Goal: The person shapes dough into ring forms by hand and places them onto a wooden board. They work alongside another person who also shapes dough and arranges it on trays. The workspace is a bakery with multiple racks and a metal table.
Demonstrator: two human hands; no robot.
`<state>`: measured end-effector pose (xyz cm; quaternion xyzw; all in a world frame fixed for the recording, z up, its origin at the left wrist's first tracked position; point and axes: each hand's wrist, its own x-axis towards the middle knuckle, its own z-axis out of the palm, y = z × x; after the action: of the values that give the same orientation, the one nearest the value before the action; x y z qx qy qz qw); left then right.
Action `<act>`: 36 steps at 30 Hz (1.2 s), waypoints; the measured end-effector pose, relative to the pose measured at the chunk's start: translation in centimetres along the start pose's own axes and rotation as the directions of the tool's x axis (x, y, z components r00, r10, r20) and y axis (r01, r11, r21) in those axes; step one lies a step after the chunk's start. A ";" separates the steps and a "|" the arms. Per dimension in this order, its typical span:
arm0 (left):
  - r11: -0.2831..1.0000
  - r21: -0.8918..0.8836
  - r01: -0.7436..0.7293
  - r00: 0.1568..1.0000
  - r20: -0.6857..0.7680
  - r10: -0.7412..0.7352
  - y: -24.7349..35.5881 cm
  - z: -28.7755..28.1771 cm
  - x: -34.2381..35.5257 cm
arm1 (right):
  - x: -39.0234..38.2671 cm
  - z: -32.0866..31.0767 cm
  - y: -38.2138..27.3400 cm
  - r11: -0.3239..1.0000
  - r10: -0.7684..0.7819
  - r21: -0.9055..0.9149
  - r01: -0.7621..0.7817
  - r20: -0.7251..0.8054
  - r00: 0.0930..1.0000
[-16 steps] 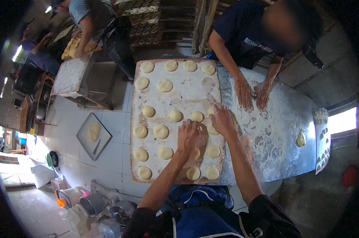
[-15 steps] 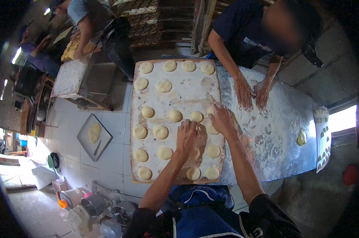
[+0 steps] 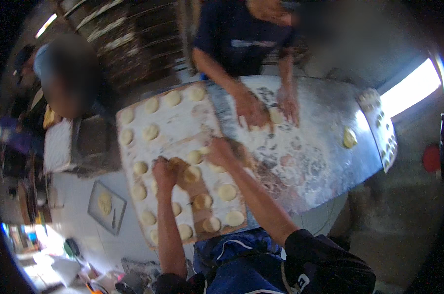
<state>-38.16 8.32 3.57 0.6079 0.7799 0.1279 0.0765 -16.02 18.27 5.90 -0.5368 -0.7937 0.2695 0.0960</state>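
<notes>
A floured board (image 3: 183, 125) carries several flattened round dough pieces (image 3: 227, 192) in rough rows. Over its left half, my left hand (image 3: 164, 171) is closed, its fingers curled down among the rounds; a shaded dough round (image 3: 175, 164) lies just right of it. My right hand (image 3: 220, 151) is at the board's right edge, fingers bent together, partly smeared by motion. Beside it lies a dough round (image 3: 195, 157), and another is half covered under its wrist. Whatever either hand's fingertips hold, if anything, is hidden.
Across the floured metal table (image 3: 325, 147), a co-worker's hands (image 3: 251, 110) work a dough piece (image 3: 276, 115). A dough lump (image 3: 350, 138) lies to the right, near a small tray (image 3: 381, 125). On the floor at left sits a metal tray (image 3: 95, 196) with dough and a knife.
My view has turned, so the board appears tilted and shifted left. My left hand has moved leftward over the board, away from my right hand. The co-worker's hands have moved apart around a dough piece.
</notes>
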 end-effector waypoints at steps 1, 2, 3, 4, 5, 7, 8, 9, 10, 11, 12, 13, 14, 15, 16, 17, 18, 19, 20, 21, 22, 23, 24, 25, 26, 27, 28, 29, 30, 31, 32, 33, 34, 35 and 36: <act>0.987 -0.152 0.045 0.995 -0.078 -0.057 0.9 -0.4 -0.2 | -0.8 0.1 0.0 0.994 -0.035 0.102 0.046 -0.110 0.993; 0.939 -0.341 0.033 0.993 -0.099 -0.071 1.9 -1.2 -0.7 | -2.0 -0.2 0.8 0.982 -0.078 0.144 0.120 -0.268 0.960; 0.891 -0.453 0.031 0.979 -0.165 -0.119 3.5 -1.7 -1.0 | -3.4 -0.3 1.7 0.973 -0.090 0.172 0.157 -0.345 0.934; 0.824 -0.566 0.014 0.984 -0.137 -0.111 5.0 -2.5 -1.5 | -4.8 -0.5 2.9 0.962 -0.098 0.193 0.195 -0.419 0.903; 0.747 -0.662 0.061 0.988 -0.066 -0.139 7.0 -2.8 -2.1 | -6.3 -1.1 5.0 0.934 -0.063 0.305 0.186 -0.373 0.926; 0.718 -0.696 -0.021 0.999 -0.038 -0.008 12.1 -2.0 -2.2 | -10.8 -3.5 11.0 0.827 -0.074 0.507 0.244 -0.331 0.941; 0.699 -0.713 -0.059 0.998 -0.032 0.051 14.6 -1.4 -2.4 | -12.8 -4.9 14.2 0.859 0.092 0.511 0.038 -0.227 0.970; 0.700 -0.714 -0.026 0.997 0.035 0.073 17.5 -0.3 -2.7 | -14.6 -6.4 17.4 0.860 0.142 0.510 -0.006 -0.228 0.963; 0.625 -0.779 -0.046 0.988 0.056 0.143 20.5 1.1 -2.8 | -15.8 -7.9 20.7 0.883 0.256 0.458 -0.104 -0.282 0.925; 0.591 -0.796 -0.130 0.976 0.003 0.218 23.7 2.8 -2.6 | -16.6 -9.2 23.6 0.889 0.354 0.409 -0.206 -0.327 0.876; 0.562 -0.826 -0.050 0.978 0.074 0.196 27.1 4.7 -2.2 | -16.8 -10.6 26.5 0.829 0.346 0.558 -0.023 -0.480 0.806; 0.579 -0.814 -0.047 0.971 0.098 0.216 30.2 6.4 -1.9 | -16.7 -11.5 28.8 0.795 0.461 0.598 -0.102 -0.487 0.742; 0.595 -0.796 -0.115 0.971 0.037 0.237 32.5 7.9 -1.6 | -16.6 -12.4 30.9 0.813 0.419 0.581 -0.046 -0.529 0.738; 0.653 -0.748 -0.116 0.962 0.080 0.262 34.0 9.0 -1.2 | -17.1 -13.8 33.1 0.863 0.435 0.468 -0.190 -0.497 0.751; 0.702 -0.688 -0.187 0.955 0.041 0.295 36.0 10.1 -0.5 | -17.4 -14.7 34.7 0.909 0.409 0.305 -0.284 -0.520 0.750; 0.771 -0.605 -0.199 0.948 0.080 0.308 37.2 10.8 0.0 | -17.5 -15.1 35.6 0.910 0.414 0.262 -0.321 -0.527 0.742; 0.863 -0.394 -0.316 0.931 0.048 0.362 37.3 10.8 0.0 | -17.5 -15.7 36.4 0.930 0.364 0.184 -0.319 -0.585 0.725; 0.886 -0.338 -0.317 0.947 -0.067 0.314 37.5 10.8 0.1 | -17.5 -16.3 36.7 0.922 0.366 0.120 -0.368 -0.577 0.730; 0.911 -0.291 -0.294 0.955 -0.121 0.270 37.5 10.6 0.3 | -17.4 -17.0 37.0 0.939 0.322 0.108 -0.327 -0.608 0.725; 0.954 -0.228 -0.197 0.978 -0.114 0.174 37.5 10.5 0.4 | -17.1 -17.5 36.9 0.937 0.333 0.111 -0.333 -0.576 0.746; 0.960 -0.260 -0.104 0.993 -0.085 0.085 37.7 10.4 0.7 | -16.6 -17.9 36.6 0.925 0.361 0.116 -0.363 -0.569 0.739; 0.943 -0.262 -0.204 0.975 -0.137 0.172 38.2 10.6 1.0 | -15.9 -18.1 36.1 0.950 0.265 0.017 -0.313 -0.574 0.775; 0.938 -0.240 -0.250 0.960 -0.188 0.208 39.1 11.1 1.6 | -14.8 -18.0 35.4 0.954 0.183 -0.082 -0.287 -0.601 0.778; 0.924 -0.204 -0.324 0.920 -0.296 0.257 40.1 11.7 2.1 | -13.7 -17.9 34.8 0.945 0.057 -0.217 -0.247 -0.630 0.774; 0.928 -0.150 -0.341 0.929 -0.207 0.308 41.5 12.6 2.5 | -13.1 -17.8 34.4 0.943 0.097 -0.213 -0.256 -0.559 0.823; 0.944 -0.075 -0.323 0.943 -0.109 0.314 42.3 13.2 2.4 | -12.4 -17.5 34.1 0.938 0.096 -0.245 -0.245 -0.495 0.863; 0.945 -0.004 -0.326 0.944 -0.049 0.325 42.7 13.7 2.4 | -12.0 -17.4 34.1 0.933 0.141 -0.264 -0.246 -0.359 0.923; 0.944 0.017 -0.329 0.943 0.067 0.327 43.1 14.2 2.4 | -11.8 -17.0 34.0 0.938 0.074 -0.273 -0.214 -0.445 0.893; 0.935 0.058 -0.349 0.937 -0.012 0.350 43.2 14.5 2.4 | -11.7 -16.8 34.1 0.943 0.054 -0.269 -0.198 -0.463 0.885; 0.931 0.076 -0.358 0.927 -0.089 0.364 43.1 14.7 2.2 | -11.7 -16.5 34.2 0.946 0.043 -0.262 -0.189 -0.477 0.878; 0.936 0.061 -0.348 0.931 -0.098 0.352 43.2 15.0 2.1 | -11.9 -16.3 34.2 0.950 0.038 -0.257 -0.181 -0.478 0.877; 0.938 0.081 -0.338 0.920 -0.182 0.347 43.2 15.2 2.1 | -12.0 -16.2 34.3 0.952 0.031 -0.254 -0.173 -0.482 0.876; 0.937 0.072 -0.343 0.928 -0.130 0.349 43.3 15.3 2.0 | -12.2 -16.2 34.2 0.948 0.005 -0.268 -0.173 -0.531 0.847; 0.932 0.104 -0.348 0.921 -0.148 0.361 43.4 15.3 2.0 | -12.3 -16.3 34.2 0.956 0.023 -0.245 -0.160 -0.483 0.875; 0.937 0.120 -0.329 0.936 -0.091 0.340 43.4 15.2 1.9 | -12.5 -16.6 34.2 0.958 0.016 -0.244 -0.153 -0.484 0.875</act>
<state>5.84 21.68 1.81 0.7270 0.6735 0.1320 -0.0211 23.73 21.86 3.31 -0.6290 -0.7507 0.0203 0.2010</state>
